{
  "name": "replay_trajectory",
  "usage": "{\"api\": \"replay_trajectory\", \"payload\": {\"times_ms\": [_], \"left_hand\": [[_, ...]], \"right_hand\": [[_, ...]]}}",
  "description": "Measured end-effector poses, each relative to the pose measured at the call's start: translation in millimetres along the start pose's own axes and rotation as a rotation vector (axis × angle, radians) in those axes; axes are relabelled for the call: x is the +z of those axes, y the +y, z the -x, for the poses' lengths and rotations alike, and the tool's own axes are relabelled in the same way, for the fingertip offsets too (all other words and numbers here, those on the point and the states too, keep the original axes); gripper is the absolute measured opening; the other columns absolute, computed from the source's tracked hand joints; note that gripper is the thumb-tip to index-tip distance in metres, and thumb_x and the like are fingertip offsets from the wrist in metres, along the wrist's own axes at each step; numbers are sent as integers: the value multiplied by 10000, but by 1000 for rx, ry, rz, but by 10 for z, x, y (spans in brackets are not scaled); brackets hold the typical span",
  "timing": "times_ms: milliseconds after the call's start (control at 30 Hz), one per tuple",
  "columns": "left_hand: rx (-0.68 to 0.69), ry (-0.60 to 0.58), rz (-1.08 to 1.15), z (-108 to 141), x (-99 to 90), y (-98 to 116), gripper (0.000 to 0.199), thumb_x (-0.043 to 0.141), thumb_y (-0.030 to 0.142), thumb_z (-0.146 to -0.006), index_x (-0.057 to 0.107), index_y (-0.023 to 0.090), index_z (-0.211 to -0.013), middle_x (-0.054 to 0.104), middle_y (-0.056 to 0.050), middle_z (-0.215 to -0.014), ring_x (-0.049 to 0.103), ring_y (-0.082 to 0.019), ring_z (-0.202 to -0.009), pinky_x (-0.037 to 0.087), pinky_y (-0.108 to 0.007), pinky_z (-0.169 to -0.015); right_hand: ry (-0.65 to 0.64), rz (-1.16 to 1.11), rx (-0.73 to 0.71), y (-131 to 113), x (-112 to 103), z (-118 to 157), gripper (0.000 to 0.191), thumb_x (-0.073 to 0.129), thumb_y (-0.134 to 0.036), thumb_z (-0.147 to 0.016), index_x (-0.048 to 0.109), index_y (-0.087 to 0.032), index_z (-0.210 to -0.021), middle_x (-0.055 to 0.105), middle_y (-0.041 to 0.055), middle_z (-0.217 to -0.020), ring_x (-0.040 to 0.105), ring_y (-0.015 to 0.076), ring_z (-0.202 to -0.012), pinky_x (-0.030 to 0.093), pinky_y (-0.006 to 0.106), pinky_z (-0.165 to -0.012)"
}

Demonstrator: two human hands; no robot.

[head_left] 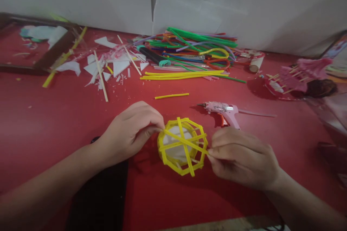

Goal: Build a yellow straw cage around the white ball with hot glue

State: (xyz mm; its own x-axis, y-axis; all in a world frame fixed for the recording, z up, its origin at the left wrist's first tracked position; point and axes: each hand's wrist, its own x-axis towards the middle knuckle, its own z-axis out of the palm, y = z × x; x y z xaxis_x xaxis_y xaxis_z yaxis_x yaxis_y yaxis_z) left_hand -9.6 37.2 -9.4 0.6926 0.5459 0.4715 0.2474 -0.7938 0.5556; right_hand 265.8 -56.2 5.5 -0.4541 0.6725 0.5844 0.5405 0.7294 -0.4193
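Note:
A round basket-like frame [164, 157] made of yellow pipe cleaners stands in front of me, with a white base inside it. Three yellow strips cross over its top and meet near the middle. One slanting yellow pipe cleaner [173, 136] has an end at each hand. My left hand [135, 128] pinches its upper-left end at the rim. At the lower-right end, my right hand [241, 157] pinches the strip between thumb and fingers. A pink glue gun [221, 109] lies just beyond my right hand.
A short yellow pipe cleaner [172, 96] lies beyond the frame. Farther back are yellow pipe cleaners [181, 75], a coloured pile [200, 39], a black-and-teal cutter [153, 56] and white scraps [120, 66]. A black flat object [100, 195] is under my left forearm; a pink model [298, 77] stands right.

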Motion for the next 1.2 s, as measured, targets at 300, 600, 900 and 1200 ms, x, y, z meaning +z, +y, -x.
{"api": "replay_trajectory", "payload": {"times_ms": [300,600,900,1200], "left_hand": [[2,-5,20,24,14,-14,131,544,99,-973,597,212,-934,669,7,-871,609,-129,-835,472,-226,-813],[6,-14,1,22,17,-14,128,540,107,-981,586,213,-926,667,-3,-859,606,-134,-825,485,-243,-801],[-26,-16,46,42,45,-38,148,516,113,-987,591,224,-923,679,-17,-865,615,-148,-826,489,-270,-788],[-31,-33,46,57,37,-36,149,499,123,-999,586,227,-938,681,-26,-883,612,-154,-845,494,-291,-800]], "right_hand": [[7,-19,-2,16,40,5,162,651,1,-785,644,-158,-815,677,38,-712,652,122,-668,602,252,-673],[-14,10,-13,20,41,-18,181,638,-7,-796,614,-187,-805,665,17,-693,634,128,-653,602,270,-658],[-9,18,-19,35,51,-13,189,631,-16,-799,606,-204,-798,662,3,-681,634,126,-642,604,277,-640],[-16,14,-27,39,57,-8,195,629,-16,-797,600,-208,-800,657,2,-674,631,128,-642,593,272,-647]]}}
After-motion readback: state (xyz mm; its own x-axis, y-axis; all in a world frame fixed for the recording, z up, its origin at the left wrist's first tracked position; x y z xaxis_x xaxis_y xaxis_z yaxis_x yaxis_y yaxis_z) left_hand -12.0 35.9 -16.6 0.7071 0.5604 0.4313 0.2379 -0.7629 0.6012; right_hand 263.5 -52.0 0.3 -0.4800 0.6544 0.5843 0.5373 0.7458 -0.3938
